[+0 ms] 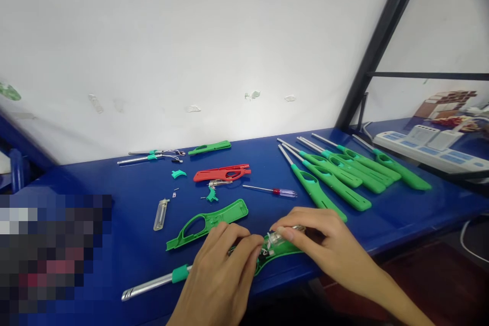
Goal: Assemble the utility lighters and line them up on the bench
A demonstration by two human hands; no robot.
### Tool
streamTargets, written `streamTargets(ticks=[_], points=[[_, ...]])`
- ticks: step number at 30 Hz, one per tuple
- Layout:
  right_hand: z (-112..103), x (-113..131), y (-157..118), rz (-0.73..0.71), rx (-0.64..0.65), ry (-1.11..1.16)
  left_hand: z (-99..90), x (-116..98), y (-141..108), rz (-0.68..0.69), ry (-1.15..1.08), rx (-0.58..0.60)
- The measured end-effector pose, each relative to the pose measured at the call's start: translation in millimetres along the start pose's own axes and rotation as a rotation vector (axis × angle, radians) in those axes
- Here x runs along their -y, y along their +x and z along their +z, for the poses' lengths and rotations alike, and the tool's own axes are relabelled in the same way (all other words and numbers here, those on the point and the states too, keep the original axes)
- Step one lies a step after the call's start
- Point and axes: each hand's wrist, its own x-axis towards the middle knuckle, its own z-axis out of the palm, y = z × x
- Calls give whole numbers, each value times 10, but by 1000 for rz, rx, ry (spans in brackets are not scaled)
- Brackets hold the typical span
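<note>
An open green lighter [283, 248] sat at the blue table [139, 244]'s near edge. The right hand [321, 234] pinched its clear tank [278, 238]; the left hand [225, 265] bunched over the middle, hiding its fingertips — couldn't tell what they held. Looked light and stiff, wires [265, 251] probably fragile — best held by the rim. Farther off, to the left, small bits [174, 195] were too tiny to make out.
</note>
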Motion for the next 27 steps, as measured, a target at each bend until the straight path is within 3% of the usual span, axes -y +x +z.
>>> streamTargets(ticks=[9,19,27], points=[[-4,4,-12,-17,-1,-29,11,10,35,27,5,-12],[36,-65,-35,-175,-51,38,-8,-45,44,71,26,-87],[49,-59,-39,-281,-83,-2,0,-17,-11,57,63,7]])
